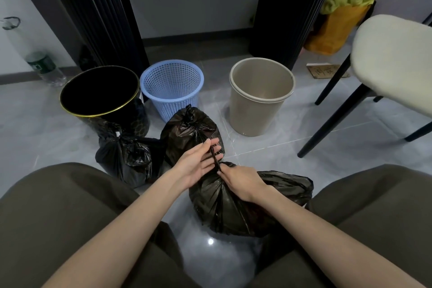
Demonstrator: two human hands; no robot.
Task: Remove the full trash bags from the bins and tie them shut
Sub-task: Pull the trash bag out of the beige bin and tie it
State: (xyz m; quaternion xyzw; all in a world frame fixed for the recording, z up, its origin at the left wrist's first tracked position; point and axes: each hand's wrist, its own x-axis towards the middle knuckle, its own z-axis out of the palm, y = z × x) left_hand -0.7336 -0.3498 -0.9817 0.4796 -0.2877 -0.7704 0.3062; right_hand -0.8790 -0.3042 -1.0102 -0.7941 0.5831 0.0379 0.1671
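Note:
Three bins stand in a row on the floor with no bag in them: a black bin with a gold rim (99, 93), a blue mesh basket (171, 87) and a beige bin (259, 96). Two knotted black bags lie in front of them, one at the left (126, 156) and one in the middle (189, 133). A third black bag (233, 208) sits between my knees. My right hand (243, 182) grips its gathered neck. A twisted strip of the bag runs up across the straight fingers of my left hand (198, 162), which touch it.
A chair with a pale seat (392, 63) and black legs stands at the right. Behind it is an orange bag holding green cloth (339, 21). A plastic bottle (45, 68) lies by the left wall. Dark door frames flank the bins.

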